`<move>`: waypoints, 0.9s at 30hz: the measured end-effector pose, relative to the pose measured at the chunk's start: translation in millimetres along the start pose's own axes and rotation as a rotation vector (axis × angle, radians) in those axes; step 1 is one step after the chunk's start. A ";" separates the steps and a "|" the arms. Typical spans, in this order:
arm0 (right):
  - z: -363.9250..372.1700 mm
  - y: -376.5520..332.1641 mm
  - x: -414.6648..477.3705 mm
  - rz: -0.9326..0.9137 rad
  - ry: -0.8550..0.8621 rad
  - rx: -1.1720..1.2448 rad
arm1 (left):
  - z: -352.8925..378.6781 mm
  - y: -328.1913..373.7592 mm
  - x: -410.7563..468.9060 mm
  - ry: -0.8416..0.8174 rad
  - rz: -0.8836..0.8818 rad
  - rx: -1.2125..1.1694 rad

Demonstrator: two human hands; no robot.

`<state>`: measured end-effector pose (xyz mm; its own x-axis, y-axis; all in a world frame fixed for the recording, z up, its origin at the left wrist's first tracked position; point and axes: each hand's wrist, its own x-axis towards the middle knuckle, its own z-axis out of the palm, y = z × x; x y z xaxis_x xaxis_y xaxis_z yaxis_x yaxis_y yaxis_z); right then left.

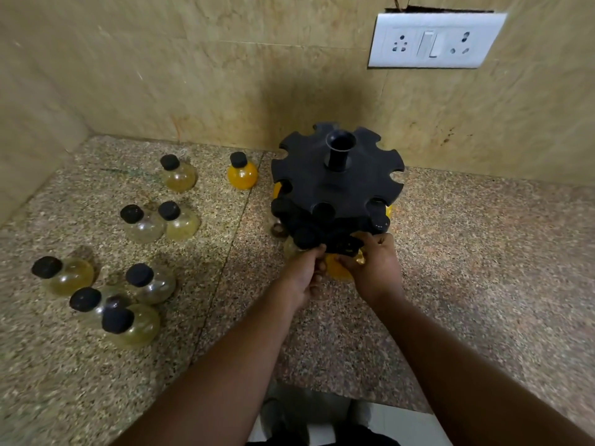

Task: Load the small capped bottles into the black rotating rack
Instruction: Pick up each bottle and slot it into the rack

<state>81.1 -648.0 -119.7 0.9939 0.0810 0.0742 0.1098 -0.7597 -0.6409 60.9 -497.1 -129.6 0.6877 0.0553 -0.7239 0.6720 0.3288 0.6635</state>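
The black rotating rack (335, 185) stands against the back wall, with several black-capped bottles hanging in its near slots. My left hand (304, 276) and my right hand (375, 268) meet at its lower front edge, both closed around a yellow bottle (338, 270) that sits partly under the rack's lower tier. An orange bottle (242, 172) stands just left of the rack. Further left, several round bottles with black caps stand loose: a pale one (178, 173) at the back, a pair (161, 222) in the middle, and a cluster (106, 300) nearest me.
The speckled granite counter (483, 284) ends at a front edge near me. Beige tiled walls close the back and left sides. A white socket plate (434, 40) is on the wall above the rack.
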 end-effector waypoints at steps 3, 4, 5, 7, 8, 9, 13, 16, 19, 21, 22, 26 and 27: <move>1.7 -3.2 6.6 0.039 0.011 0.047 | 0.6 3.9 -0.4 -0.034 -0.005 -0.008; 2.6 -4.3 8.4 0.047 0.012 0.046 | 0.0 5.4 0.2 -0.039 -0.006 -0.010; 3.6 -4.8 9.5 0.050 0.010 0.038 | -1.3 6.9 0.7 -0.043 -0.009 -0.012; 5.2 -5.7 10.5 0.046 0.004 0.021 | -4.1 9.6 0.9 -0.058 -0.011 -0.011; 7.4 -6.5 10.1 0.051 0.001 0.017 | -6.3 9.2 0.6 -0.059 -0.006 -0.004; 8.2 -6.8 9.5 0.060 0.009 0.019 | -6.2 9.1 0.6 -0.051 0.008 0.011; 18.1 -10.3 -3.4 0.063 0.083 0.046 | -8.9 -0.5 -4.7 0.038 0.114 0.087; 27.8 -16.5 -22.7 0.058 0.137 0.031 | -21.7 -16.9 -8.1 0.104 0.123 0.078; 42.4 -22.5 -48.1 0.013 0.093 -0.046 | -39.6 -40.6 -10.6 0.186 0.094 -0.004; 53.7 -24.8 -62.6 -0.032 -0.007 -0.088 | -50.1 -50.8 -17.9 0.289 0.106 -0.062; 58.6 -27.2 -68.3 -0.056 -0.065 -0.107 | -55.7 -55.5 -21.8 0.347 0.134 -0.059; 74.3 -40.2 -79.5 -0.139 -0.304 -0.133 | -77.4 -72.5 -44.5 0.486 0.271 -0.038; 76.9 -42.3 -80.5 -0.158 -0.348 -0.142 | -82.5 -75.9 -48.2 0.517 0.272 -0.018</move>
<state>-3.2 -572.8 -157.3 0.9097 0.3990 -0.1149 0.2841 -0.7999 -0.5286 -46.0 -446.9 -160.6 0.6087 0.5911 -0.5292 0.4822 0.2540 0.8384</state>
